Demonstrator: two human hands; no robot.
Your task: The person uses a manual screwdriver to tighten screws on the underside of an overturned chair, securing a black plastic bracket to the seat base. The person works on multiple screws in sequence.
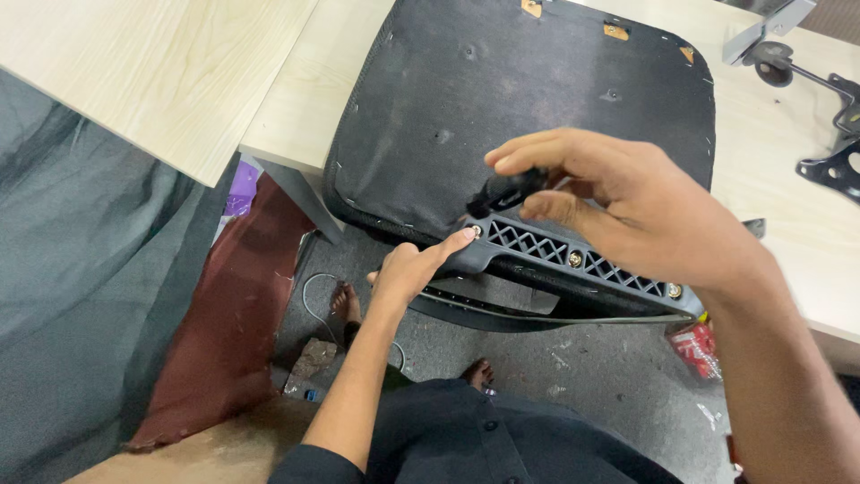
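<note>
Fingers of the right hand (618, 202) pinch a small black tool (506, 190) over the bracket (573, 260) on the upturned chair seat (502, 99), left hand (412, 269) open, pressing the bracket's end beside a fitted bolt (477, 230); three bolts look seated, tightening apparently unfinished.

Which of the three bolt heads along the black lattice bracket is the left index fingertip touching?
The leftmost bolt, at the bracket's end under the left hand's fingertip. The middle bolt and right bolt lie untouched further along.

Pale wood table (788, 206) bears upturned seat (528, 99), metal brackets (829, 170)
</note>
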